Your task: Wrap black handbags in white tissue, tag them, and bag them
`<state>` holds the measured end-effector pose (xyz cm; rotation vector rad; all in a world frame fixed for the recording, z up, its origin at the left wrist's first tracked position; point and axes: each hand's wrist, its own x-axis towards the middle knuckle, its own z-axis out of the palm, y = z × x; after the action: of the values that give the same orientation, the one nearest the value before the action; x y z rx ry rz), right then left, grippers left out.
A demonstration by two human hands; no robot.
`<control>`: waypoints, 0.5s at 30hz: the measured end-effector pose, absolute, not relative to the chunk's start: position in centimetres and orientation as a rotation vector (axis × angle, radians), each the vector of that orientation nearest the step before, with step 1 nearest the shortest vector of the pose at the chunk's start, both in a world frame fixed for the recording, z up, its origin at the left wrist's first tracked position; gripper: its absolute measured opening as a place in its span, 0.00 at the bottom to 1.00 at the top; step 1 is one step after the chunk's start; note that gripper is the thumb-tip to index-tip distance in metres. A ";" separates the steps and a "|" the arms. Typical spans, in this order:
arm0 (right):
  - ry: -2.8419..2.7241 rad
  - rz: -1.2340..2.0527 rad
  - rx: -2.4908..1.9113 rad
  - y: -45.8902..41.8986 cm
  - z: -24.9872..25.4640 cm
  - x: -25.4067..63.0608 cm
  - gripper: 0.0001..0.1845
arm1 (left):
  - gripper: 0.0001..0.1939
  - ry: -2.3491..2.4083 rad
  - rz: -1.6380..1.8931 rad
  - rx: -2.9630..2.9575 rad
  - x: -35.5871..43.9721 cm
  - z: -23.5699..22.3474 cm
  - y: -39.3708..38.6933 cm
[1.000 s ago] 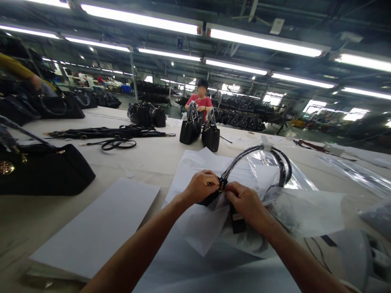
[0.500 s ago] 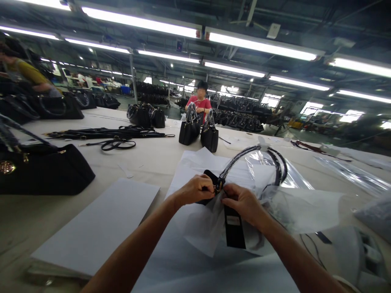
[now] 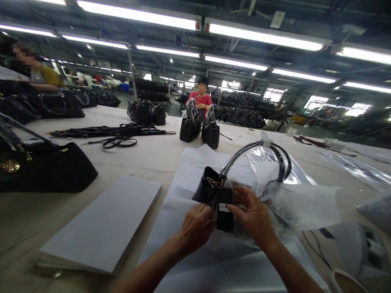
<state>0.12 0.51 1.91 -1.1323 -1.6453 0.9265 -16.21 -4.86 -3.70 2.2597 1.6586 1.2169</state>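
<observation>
A black handbag (image 3: pixel 205 188) lies on white wrapping paper, its plastic-wrapped handles (image 3: pixel 244 151) arching to the right. A gold clasp shows at its near corner. A black hang tag (image 3: pixel 225 224) with a pale label hangs in front of it. My right hand (image 3: pixel 253 213) pinches the tag's right edge between thumb and fingers. Against the bag's near side, left of the tag, my left hand (image 3: pixel 197 226) has its fingers curled closed; what they grip is hidden. Sheer tissue (image 3: pixel 308 205) spreads out to the right of the bag.
A stack of white sheets (image 3: pixel 104 224) lies at left, below another black handbag (image 3: pixel 51 169). Black straps (image 3: pixel 113 132) lie farther back. Two black bags (image 3: pixel 191 129) stand before a person in red (image 3: pixel 200 99). Clear plastic (image 3: pixel 357 169) and a whitish device (image 3: pixel 357 252) are at right.
My left hand has left the clasp and moved down and toward me. My right hand has shifted slightly down and right, now on the tag. The bag's corner is more exposed.
</observation>
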 end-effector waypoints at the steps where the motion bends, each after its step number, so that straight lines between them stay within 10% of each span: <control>1: -1.576 0.938 -1.132 0.1 1.5 -0.1 0.28 | 0.06 1.657 1.227 2.223 -15.9 -4.1 -4.8; 15: -1.222 2.216 -0.945 -0.3 2.7 2.2 0.17 | 0.13 1.340 1.365 1.300 -17.0 -2.4 -3.9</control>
<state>2.16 -0.26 2.67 -0.9450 -1.2224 2.2160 -16.95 -3.87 -2.40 1.3004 1.3400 1.3651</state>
